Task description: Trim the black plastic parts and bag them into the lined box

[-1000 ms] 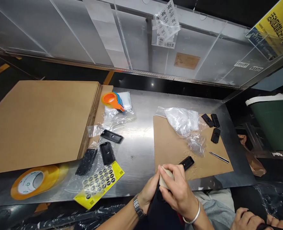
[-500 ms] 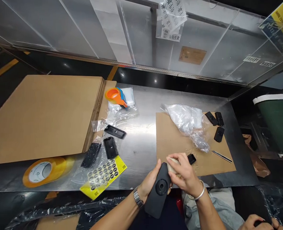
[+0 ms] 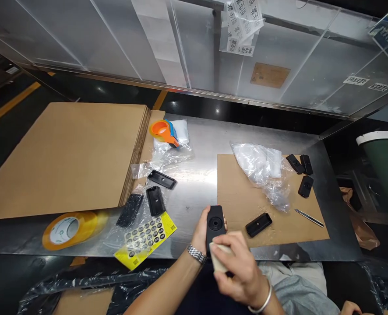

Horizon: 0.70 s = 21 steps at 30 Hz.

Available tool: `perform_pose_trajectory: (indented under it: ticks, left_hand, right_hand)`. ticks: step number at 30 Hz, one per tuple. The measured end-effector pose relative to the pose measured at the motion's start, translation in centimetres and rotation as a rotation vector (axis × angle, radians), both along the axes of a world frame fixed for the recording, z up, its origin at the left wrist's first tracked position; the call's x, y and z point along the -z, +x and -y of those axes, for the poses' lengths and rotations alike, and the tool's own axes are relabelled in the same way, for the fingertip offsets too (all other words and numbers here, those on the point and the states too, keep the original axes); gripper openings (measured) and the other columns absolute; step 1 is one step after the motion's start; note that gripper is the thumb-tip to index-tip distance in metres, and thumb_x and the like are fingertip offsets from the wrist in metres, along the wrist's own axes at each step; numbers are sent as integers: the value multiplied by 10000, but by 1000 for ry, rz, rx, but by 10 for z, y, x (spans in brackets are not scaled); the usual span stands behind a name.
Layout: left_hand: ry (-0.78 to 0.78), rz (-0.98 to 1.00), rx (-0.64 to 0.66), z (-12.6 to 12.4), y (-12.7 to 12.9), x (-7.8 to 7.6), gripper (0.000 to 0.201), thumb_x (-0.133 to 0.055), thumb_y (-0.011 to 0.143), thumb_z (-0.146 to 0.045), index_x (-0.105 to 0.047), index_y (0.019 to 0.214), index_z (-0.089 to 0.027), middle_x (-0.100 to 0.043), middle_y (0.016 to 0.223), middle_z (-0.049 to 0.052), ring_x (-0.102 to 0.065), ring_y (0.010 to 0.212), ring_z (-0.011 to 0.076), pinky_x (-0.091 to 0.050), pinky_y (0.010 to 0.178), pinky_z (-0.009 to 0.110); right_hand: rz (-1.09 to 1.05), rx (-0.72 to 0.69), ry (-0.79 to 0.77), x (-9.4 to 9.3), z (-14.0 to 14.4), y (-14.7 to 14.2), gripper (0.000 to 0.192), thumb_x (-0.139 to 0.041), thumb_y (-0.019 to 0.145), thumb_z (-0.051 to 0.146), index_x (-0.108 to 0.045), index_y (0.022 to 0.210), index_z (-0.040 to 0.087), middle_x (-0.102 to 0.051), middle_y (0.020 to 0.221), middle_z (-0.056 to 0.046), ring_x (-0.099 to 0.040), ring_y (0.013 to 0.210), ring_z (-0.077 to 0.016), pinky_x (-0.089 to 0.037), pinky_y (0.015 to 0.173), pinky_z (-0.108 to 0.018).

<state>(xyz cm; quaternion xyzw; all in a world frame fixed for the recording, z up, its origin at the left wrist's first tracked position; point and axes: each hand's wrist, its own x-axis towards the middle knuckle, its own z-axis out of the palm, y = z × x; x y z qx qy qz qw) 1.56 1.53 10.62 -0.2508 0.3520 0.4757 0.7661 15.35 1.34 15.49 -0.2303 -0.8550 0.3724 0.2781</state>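
My left hand (image 3: 199, 234) is closed round a black rectangular plastic casing (image 3: 215, 213) with a round ring on its face, held over the table's front edge. My right hand (image 3: 243, 269) grips a small cream-coloured block (image 3: 219, 261), whose material I cannot make out. The block is at the near end of the casing, and my right fingers partly cover that end. Just right of my hands, an open black shell (image 3: 259, 225) rests on a cardboard sheet (image 3: 231, 197).
Left lie two black shells (image 3: 161, 179), a yellow sticker sheet (image 3: 148, 240), a tape roll (image 3: 64, 230), stacked cardboard (image 3: 69, 157) and an orange tape dispenser (image 3: 164, 132). Right are plastic bags (image 3: 258, 164), black casings (image 3: 305, 187), a slim knife (image 3: 308, 218) and another person's hand (image 3: 350, 308).
The casing has turned more upright and shifted slightly up in my left hand. My right hand has moved down and left with the block, uncovering the shell on the cardboard.
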Motion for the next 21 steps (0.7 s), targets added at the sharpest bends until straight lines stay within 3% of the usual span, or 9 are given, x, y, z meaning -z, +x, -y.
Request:
perform_pose_trajectory:
  ticks: [4, 6, 9, 12, 17, 19, 21]
  left_hand:
    - [-19, 311, -68, 3, 9, 1, 369, -418, 801, -425, -545, 793, -79, -555, 655, 51, -540, 546, 83, -444, 534, 169]
    - [42, 358, -86, 6, 14, 1, 315, -438, 809, -354, -549, 894, -72, -566, 717, 51, -545, 568, 69, -443, 557, 159]
    - [187, 244, -31, 7, 16, -2, 275, -477, 798, -297, -561, 967, -96, -585, 742, 38, -557, 595, 82, -443, 600, 194]
    - [336, 106, 82, 8, 10, -8, 307, -513, 780, -289, -566, 1032, -122, -600, 772, 33, -565, 637, 107, -433, 646, 233]
    - [480, -126, 181, 13, 0, -15, 296, -560, 762, -227, -566, 1040, -124, -605, 868, 70, -574, 764, 136, -427, 722, 244]
    - [484, -108, 195, 17, 1, -12, 242, -577, 752, -219, -577, 979, -136, -580, 777, 36, -554, 651, 89, -438, 630, 198]
    - [489, -12, 230, 20, 3, -4, 275, -599, 734, -309, -570, 959, -154, -526, 707, -1, -470, 489, 38, -381, 442, 143]
  right_hand:
    - [-17, 78, 206, 6, 7, -5, 629, -527, 668, 46, -377, 1271, 142, -466, 1089, -138, -425, 1013, -234, -431, 817, -409]
    - [-42, 164, 234, 10, 9, -4, 609, -516, 678, 51, -392, 1265, 151, -461, 1098, -138, -427, 1024, -241, -435, 807, -418]
    - [-115, 245, 155, 13, 9, 0, 542, -475, 723, 97, -406, 1257, 156, -452, 1108, -143, -437, 1021, -251, -431, 794, -458]
    - [-146, 187, 102, 11, 7, 3, 520, -455, 749, 140, -400, 1265, 156, -444, 1122, -149, -432, 1019, -258, -417, 796, -485]
    - [-97, 243, 10, 13, -12, 9, 509, -493, 739, 129, -444, 1242, 198, -471, 1117, -120, -443, 1006, -228, -416, 807, -436]
    - [-84, 303, -77, 21, -23, 12, 472, -514, 736, 142, -495, 1200, 225, -504, 1096, -99, -454, 1006, -218, -402, 835, -422]
    - [-103, 400, -274, 36, -33, 14, 409, -537, 734, 179, -554, 1140, 229, -535, 1083, -87, -469, 1012, -213, -381, 872, -404]
